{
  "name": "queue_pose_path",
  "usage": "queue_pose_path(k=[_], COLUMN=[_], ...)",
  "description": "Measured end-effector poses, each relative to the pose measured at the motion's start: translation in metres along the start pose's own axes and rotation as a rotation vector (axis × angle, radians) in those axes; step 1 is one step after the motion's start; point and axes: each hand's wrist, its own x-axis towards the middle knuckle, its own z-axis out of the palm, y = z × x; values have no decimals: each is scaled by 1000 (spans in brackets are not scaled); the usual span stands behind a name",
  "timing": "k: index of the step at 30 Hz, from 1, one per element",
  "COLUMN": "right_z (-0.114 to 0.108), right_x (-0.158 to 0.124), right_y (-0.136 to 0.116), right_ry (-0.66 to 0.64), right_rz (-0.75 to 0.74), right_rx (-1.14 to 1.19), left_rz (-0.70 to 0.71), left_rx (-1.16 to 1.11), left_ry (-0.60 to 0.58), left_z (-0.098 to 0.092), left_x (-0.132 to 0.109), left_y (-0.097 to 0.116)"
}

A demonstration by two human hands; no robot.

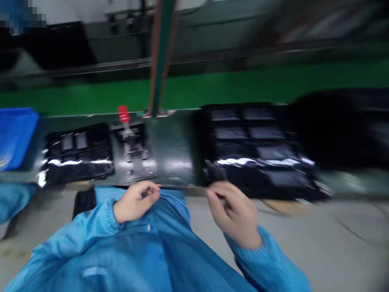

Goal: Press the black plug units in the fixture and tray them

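Note:
My left hand (138, 201) is curled closed in front of my body, just below the bench edge, and nothing shows in it. Above it on the bench lies a metal clamp fixture (136, 156) with a red-tipped handle (123, 114). My right hand (232, 211) is closed in a pinch at the near left corner of a black tray (234, 152) with flat dark pieces (263, 132) in its pockets. A dark blurred shape is by those fingertips; whether they hold it I cannot tell.
Left of the fixture sits another black tray (80, 156) with two grey pieces. A blue bin (15, 136) stands at the far left, near a blue sleeve (15, 200) of another person. A green post (162, 56) rises behind the bench. Dark material (340, 125) lies at right.

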Motion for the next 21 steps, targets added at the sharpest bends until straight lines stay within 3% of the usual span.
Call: queue_pose_path(k=[2, 5, 11, 14, 16, 21], right_z=[28, 68, 121, 136, 144, 150], right_x=[-16, -37, -47, -45, -46, -46], right_y=[-1, 1, 8, 12, 15, 23], right_ry=[-158, -334, -481, -488, -476, -422], right_rz=[29, 131, 291, 262, 246, 275], right_rx=[99, 245, 282, 240, 199, 136], left_rz=[20, 24, -104, -196, -225, -281], left_rx=[8, 101, 535, 633, 665, 766], left_ry=[147, 450, 1001, 1094, 1088, 1009], left_z=[-27, -83, -225, -283, -308, -337], left_x=[-12, -36, -71, -65, -51, 0], left_y=[-2, -9, -28, -34, -34, -14])
